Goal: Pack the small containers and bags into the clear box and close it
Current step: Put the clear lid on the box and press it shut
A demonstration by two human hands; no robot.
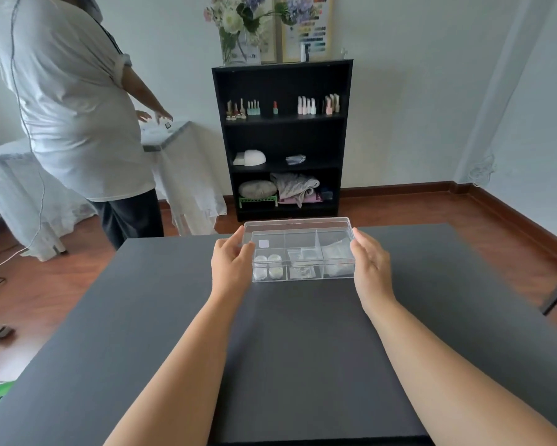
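Observation:
A clear plastic box [302, 235] with inner dividers sits on the far middle of the dark table [141, 317]. Its clear lid [298, 223] lies over it, tilted up at the back. Inside, two small round containers [267, 267] fill the front left compartment, and small clear bags [301, 262] lie in the middle and right compartments. My left hand [232, 262] grips the lid's left edge and my right hand [368, 262] presses against the right edge.
A black bookshelf [283, 140] with nail polish bottles and cloths stands behind the table. A person in a white shirt [71, 107] stands at the left beside a cloth-covered table [180, 162]. A wooden floor surrounds the table.

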